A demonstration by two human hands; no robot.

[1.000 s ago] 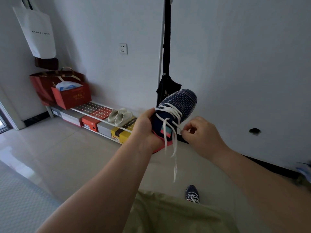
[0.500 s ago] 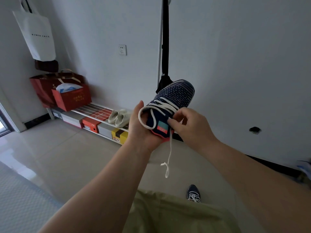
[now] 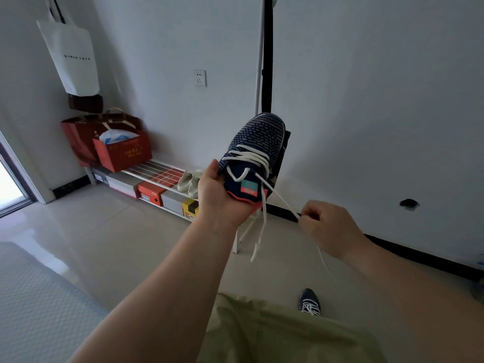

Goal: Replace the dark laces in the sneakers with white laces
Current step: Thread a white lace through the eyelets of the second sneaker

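Pale grey walls (image 3: 366, 87) meet in a corner ahead of me, with a white socket (image 3: 200, 78) set in the far one. A white tote bag (image 3: 72, 57) hangs high on the left, above two red gift bags (image 3: 119, 150) standing on a low white shoe rack (image 3: 157, 176). Shoeboxes (image 3: 150, 196) sit under the rack, and a pair of pale slippers (image 3: 189, 181) rests on its wires. A black pole (image 3: 267, 48) rises beside a white one. The glossy tiled floor (image 3: 104, 231) reflects daylight from the doorway (image 3: 10, 184) at far left (bright, washed out). A dark skirting strip (image 3: 419, 254) runs along the right wall, which has a small dark hole (image 3: 409, 204). A textured mat (image 3: 34, 305) lies lower left.
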